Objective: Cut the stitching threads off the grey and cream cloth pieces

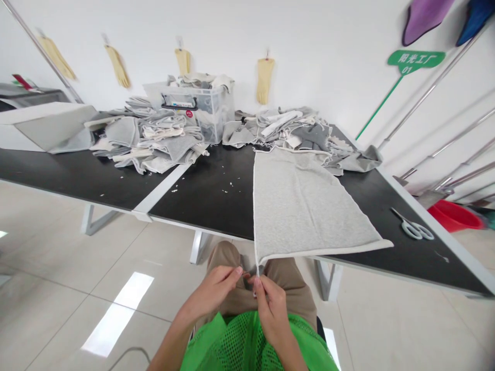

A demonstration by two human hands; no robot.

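Note:
A light grey knit cloth point(305, 201) with pale edging lies spread over the table's front edge, and its near left corner is drawn out into a narrow tail. My right hand point(270, 299) pinches that tail between thumb and fingers above my lap. Just left of it, my left hand point(220, 288) is closed with thumb against forefinger; whatever it holds is too small and hidden to name. The two hands are almost touching at the fingertips. White-handled scissors point(415, 228) lie on the table to the right of the cloth.
Heaps of grey and white cloth pieces point(154, 136) lie on the black table point(209, 193), around a clear plastic bin point(211, 116) filled with more. A white box point(42, 121) stands left. Yellow gloves point(265, 80) hang on the wall; a red basin point(456, 216) is at right.

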